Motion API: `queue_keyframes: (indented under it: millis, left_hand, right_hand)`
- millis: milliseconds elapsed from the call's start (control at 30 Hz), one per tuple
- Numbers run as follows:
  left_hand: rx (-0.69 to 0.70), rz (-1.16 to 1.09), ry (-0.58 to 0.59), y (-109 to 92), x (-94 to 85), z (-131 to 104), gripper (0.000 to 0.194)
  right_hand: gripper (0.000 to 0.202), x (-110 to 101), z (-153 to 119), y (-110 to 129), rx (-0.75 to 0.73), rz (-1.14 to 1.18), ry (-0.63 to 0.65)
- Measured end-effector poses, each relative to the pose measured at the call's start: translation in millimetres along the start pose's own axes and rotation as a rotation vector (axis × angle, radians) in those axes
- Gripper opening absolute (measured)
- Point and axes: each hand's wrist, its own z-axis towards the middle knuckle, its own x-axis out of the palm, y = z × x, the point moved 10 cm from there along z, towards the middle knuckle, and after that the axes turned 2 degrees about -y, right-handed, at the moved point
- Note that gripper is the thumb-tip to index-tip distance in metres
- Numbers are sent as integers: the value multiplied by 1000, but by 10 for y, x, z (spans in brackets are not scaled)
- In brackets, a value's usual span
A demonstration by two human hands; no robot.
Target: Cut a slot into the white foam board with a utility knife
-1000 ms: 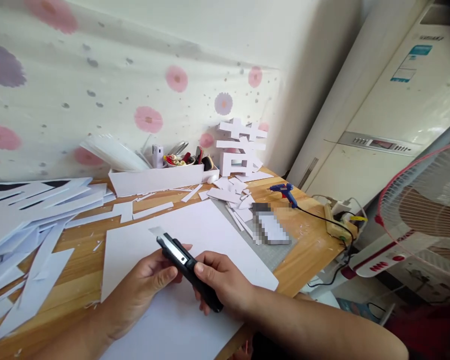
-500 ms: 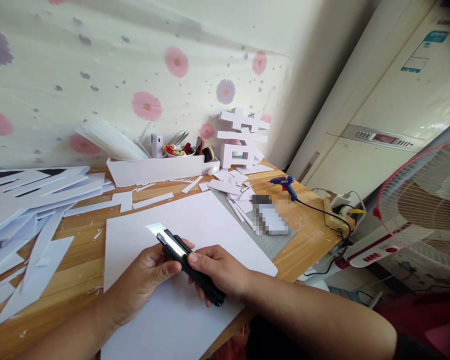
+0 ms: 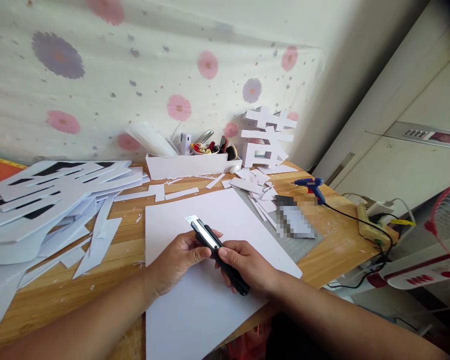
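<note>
A black utility knife (image 3: 229,266) is held between both hands over a large white foam board (image 3: 195,310). Its blade sticks out at the upper left end and points away from me. My right hand (image 3: 243,262) wraps round the handle, thumb on the slider side. My left hand (image 3: 183,257) pinches the front part of the knife near the blade, its thumb against the side. The board lies flat on the wooden table under both wrists.
Cut white sheets (image 3: 71,195) pile up at the left. Scraps (image 3: 251,182) lie on a grey cutting mat (image 3: 303,250) beside a pixelated object. Behind stand a white tray (image 3: 187,166) of tools and a white built-up character (image 3: 266,137). A blue glue gun (image 3: 312,186) and power strip (image 3: 375,227) sit right.
The view has turned left, so everything sits further right and more of the left pile shows. Both hands keep their grip on the utility knife, its blade still out.
</note>
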Motion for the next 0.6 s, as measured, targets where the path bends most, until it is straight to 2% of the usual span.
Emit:
queue_keyframes:
  millis: [133,233,333,400,467,600]
  left_hand:
    - [20,-47,8,-37,17,-8,51]
    - [51,-99,-16,-109,-17,4,41]
    - [72,-167,-56,-198,-66,14,37]
    - [78,-229,-78,-260,-66,-1,38]
    - [87,-295,-96,-324,-18,-35,38]
    - [70,-331,-54,-380,231,-111,38]
  right_hand:
    - [67,-6,-4,0,-3,23,2]
    - [65,-14,-21,34,-23,64,41]
    - [69,-103,-80,233,-158,185,43]
    - [79,-206,-146,428,-297,323,6]
    - [77,-281,-226,602,-444,422,-40]
    - [61,-89,-308,705,-552,349,-27]
